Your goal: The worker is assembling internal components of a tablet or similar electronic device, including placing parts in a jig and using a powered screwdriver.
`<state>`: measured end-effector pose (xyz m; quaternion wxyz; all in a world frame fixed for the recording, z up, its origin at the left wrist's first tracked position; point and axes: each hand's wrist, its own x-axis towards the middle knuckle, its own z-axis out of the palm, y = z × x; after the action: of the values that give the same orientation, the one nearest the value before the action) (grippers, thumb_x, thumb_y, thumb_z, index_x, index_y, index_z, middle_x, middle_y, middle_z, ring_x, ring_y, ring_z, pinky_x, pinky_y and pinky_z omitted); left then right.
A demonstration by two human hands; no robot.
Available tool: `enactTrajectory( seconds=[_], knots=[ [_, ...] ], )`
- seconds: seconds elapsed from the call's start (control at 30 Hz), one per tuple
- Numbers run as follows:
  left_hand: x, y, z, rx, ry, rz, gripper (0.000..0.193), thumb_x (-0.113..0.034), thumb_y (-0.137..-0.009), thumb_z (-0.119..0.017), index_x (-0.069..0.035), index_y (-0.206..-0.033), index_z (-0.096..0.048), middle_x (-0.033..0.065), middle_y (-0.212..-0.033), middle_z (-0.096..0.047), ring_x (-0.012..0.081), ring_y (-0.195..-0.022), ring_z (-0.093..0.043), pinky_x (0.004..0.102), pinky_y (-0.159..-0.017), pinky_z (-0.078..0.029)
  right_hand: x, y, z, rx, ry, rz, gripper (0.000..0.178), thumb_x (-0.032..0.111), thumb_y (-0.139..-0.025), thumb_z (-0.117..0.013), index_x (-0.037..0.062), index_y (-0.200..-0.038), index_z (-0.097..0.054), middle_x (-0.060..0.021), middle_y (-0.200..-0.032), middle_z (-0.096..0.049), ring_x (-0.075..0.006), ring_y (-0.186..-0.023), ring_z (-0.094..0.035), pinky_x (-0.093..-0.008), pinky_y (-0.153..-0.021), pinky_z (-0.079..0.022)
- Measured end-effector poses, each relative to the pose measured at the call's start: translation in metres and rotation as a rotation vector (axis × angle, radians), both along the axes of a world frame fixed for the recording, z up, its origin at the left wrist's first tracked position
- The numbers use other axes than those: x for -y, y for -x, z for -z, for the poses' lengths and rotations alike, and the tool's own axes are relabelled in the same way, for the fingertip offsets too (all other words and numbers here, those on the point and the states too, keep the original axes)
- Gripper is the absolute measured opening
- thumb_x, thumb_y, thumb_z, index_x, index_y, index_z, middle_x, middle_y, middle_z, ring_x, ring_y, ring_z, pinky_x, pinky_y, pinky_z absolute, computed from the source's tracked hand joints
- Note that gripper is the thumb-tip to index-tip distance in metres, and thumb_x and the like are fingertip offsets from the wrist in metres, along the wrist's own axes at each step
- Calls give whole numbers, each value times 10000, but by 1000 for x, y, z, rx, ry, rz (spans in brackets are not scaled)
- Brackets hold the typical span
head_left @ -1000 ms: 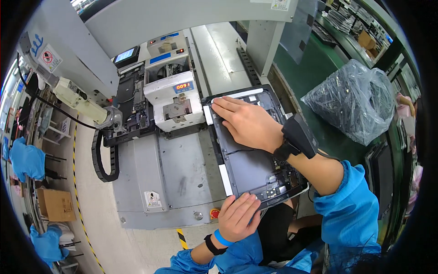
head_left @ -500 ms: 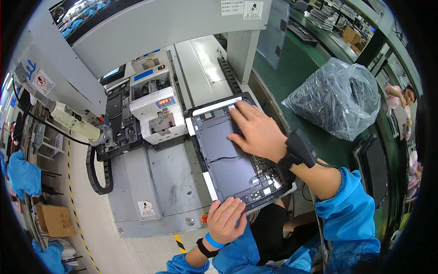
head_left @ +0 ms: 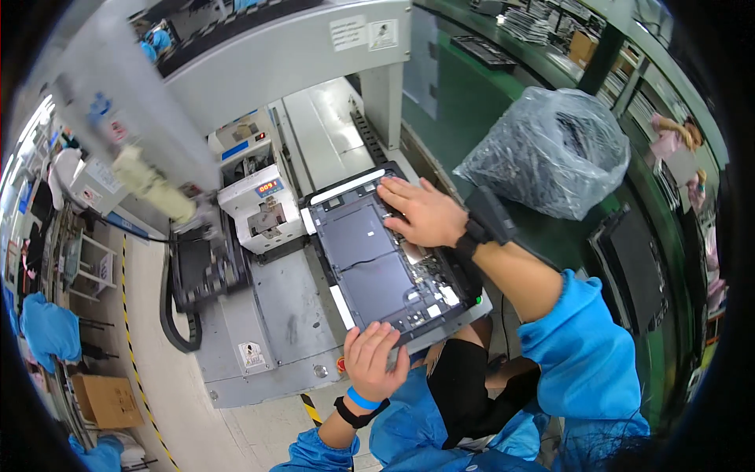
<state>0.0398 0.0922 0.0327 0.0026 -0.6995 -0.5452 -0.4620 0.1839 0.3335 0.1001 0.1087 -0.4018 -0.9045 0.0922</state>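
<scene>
A flat electronic device casing [head_left: 363, 240] with dark grey panels and an exposed circuit board [head_left: 425, 283] lies in a black fixture on the machine bed. My right hand [head_left: 425, 212] rests on its far right side, fingers stretched over the edge and thumb apart. At the near left corner, my left hand [head_left: 373, 362] lays its extended fingers on the casing's rim. Neither hand shows anything held. Beside the fixture stands a white feeder unit [head_left: 263, 208] with a small red display. A second black fixture [head_left: 206, 271] sits beyond it, under a blurred cream-coloured tool head [head_left: 153, 185].
A grey crossbeam [head_left: 275, 67] spans the machine. On the green surface at right are a clear plastic bag [head_left: 550, 153] and dark stacked panels [head_left: 629, 267]. A cardboard box [head_left: 106, 400] and a blue-covered stool [head_left: 49, 326] stand at left. Another person [head_left: 678, 157] is at far right.
My view has shifted, so the scene sits further left. The cream tool head and the second fixture are now blurred by motion. Both hands stay on the casing, the right slightly changed in place.
</scene>
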Motion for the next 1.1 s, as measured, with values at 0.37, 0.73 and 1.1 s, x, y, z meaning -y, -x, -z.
enactTrajectory(
  seconds=[0.37,0.73,1.1],
  knots=[
    [64,78,-63,-222,39,-188,485,-59,-743,-676,-40,-1223,-612,179,-1339,-544,362,-1318,-451,552,-1111,-296,230,-68,9,-775,-63,440,331,61,-795,-665,2,-1117,-621,-152,-1080,-664,-326,-996,-623,-442,-957,-439],
    [42,185,-46,-325,453,-603,648,-521,-830,-662,-106,-1314,-548,156,-1371,-523,338,-1291,-461,479,-1035,-373,249,-111,71,-149,-212,363,729,256,-752,-736,-21,-1365,-455,-181,-1421,-468,-378,-1306,-425,-506,-1065,-346],
    [-6,178,-101,-651,596,-674,758,-474,-636,-752,-240,-1328,-551,85,-1276,-584,329,-1191,-530,519,-904,-474,241,-121,70,-265,-203,297,590,182,-704,-750,23,-1232,-541,-134,-1304,-536,-362,-1222,-468,-464,-1027,-380]
  ],
)
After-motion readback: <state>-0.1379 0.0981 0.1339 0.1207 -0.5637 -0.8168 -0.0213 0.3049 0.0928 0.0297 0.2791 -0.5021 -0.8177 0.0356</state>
